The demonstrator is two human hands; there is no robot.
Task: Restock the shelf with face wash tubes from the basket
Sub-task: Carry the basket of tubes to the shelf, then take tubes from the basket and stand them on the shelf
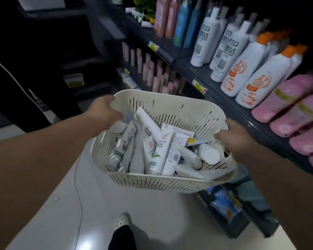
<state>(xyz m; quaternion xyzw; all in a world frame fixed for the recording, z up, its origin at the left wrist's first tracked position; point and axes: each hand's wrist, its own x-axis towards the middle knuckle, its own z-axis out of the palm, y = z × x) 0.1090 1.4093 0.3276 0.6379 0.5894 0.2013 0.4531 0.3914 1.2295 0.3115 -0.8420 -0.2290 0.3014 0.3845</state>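
A cream slotted plastic basket point(170, 105) is held in the air in front of me, above the floor. Several white face wash tubes point(157, 150) lie jumbled inside it, with a white round-capped bottle point(209, 154) among them. My left hand point(105, 110) grips the basket's far left rim. My right hand point(233, 138) grips its right rim. The dark shelf point(197, 73) runs along the right side, just beyond the basket.
On the shelf stand white bottles point(204, 40), orange-capped white bottles point(251, 74) and pink packs point(296, 105). A lower shelf holds pink tubes point(152, 74). Blue packets point(224, 204) sit on the bottom shelf. My shoe point(121, 221) is on the pale floor.
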